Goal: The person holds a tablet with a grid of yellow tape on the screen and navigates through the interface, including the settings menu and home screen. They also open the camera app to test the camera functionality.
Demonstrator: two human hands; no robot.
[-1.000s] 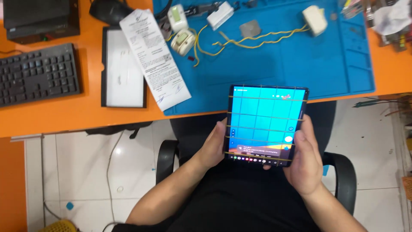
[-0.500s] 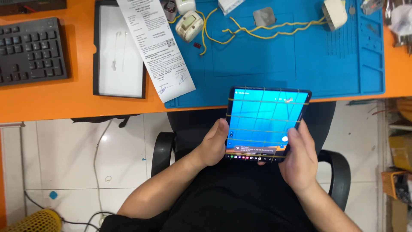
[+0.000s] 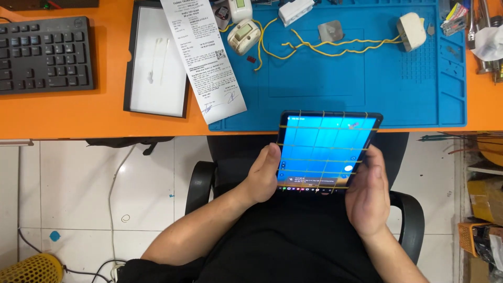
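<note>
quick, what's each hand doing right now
left hand: closed on the left edge of the tablet.
right hand: closed on the tablet's right edge.

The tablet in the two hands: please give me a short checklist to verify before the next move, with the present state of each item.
1. Both hands hold it: ok. The left hand grips the left edge of the tablet, the right hand the right edge.
2. Screen is on: ok, it glows blue with a yellow grid.
3. Fingers clear of the screen: cannot tell at the right edge.
4. Free place on the blue mat: ok in the middle; the yellow cable lies further back.
5. Paper slip out of the way: ok, it lies to the left.
</note>
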